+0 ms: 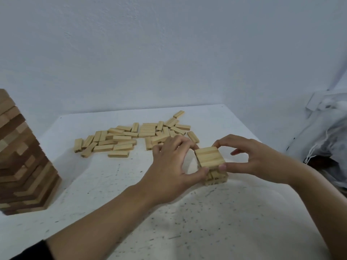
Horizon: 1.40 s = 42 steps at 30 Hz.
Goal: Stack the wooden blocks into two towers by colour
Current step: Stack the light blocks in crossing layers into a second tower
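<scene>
A short tower of light wooden blocks stands on the white table, right of centre. My left hand grips its left side, thumb on the near face and fingers curled round the far corner. My right hand pinches its right side, thumb at the near edge of the top layer and forefinger at the far corner. Several loose light blocks lie scattered behind the hands. A tall tower of brown and tan blocks stands at the left edge, partly cut off.
A pale wall rises directly behind the table. A bundle of grey-white fabric with a cord lies off the table's right edge. The table surface is speckled with dark marks.
</scene>
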Motion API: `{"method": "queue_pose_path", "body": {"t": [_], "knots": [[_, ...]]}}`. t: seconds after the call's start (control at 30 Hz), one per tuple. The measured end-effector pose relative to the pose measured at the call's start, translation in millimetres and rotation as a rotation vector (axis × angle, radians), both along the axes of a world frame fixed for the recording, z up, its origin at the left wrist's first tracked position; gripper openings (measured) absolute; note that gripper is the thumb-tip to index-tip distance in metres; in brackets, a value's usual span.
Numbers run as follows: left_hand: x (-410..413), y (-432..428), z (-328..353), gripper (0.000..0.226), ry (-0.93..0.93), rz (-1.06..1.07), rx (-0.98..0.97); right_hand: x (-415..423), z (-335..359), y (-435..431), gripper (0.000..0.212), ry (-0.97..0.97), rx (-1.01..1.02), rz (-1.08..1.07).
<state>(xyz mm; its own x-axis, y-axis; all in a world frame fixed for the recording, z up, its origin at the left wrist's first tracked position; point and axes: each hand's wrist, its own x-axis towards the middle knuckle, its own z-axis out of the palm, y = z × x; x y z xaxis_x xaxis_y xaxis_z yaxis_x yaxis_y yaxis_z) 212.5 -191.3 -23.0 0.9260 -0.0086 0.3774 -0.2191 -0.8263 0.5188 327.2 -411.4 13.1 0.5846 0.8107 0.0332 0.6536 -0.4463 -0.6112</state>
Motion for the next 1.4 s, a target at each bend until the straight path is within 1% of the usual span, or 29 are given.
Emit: {"method": "queue_pose_path", "body": {"t": [0.13, 0.3, 0.53, 0.67, 0.77, 1.03, 1.4], "knots": [[4, -6, -6, 0.048, -0.018, 0.006, -0.008, 5, -9, -7, 0.041, 0.036, 0.027, -0.007], [4, -7, -13, 0.042, -0.019, 0.003, -0.045, 9, -17, -8, 0.043, 0.026, 0.007, 0.000], [3, -6, -16, 0.044, 0.006, -0.005, -0.024, 9, -21, -8, 0.045, 0.019, -0.031, 0.011], [4, -6, -17, 0.049, 0.018, -0.015, -0.004, 9, -21, -9, 0.044, 0.015, -0.039, 0.013], [4, -6, -17, 0.048, 0.036, -0.023, -0.005, 10, -22, -9, 0.044, 0.010, -0.043, 0.014], [4, -5, -17, 0.049, 0.052, -0.034, 0.005, 11, -23, -10, 0.051, 0.014, -0.023, -0.010], [4, -4, -18, 0.049, 0.066, -0.034, -0.008, 10, -22, -10, 0.051, 0.018, -0.001, -0.013]]}}
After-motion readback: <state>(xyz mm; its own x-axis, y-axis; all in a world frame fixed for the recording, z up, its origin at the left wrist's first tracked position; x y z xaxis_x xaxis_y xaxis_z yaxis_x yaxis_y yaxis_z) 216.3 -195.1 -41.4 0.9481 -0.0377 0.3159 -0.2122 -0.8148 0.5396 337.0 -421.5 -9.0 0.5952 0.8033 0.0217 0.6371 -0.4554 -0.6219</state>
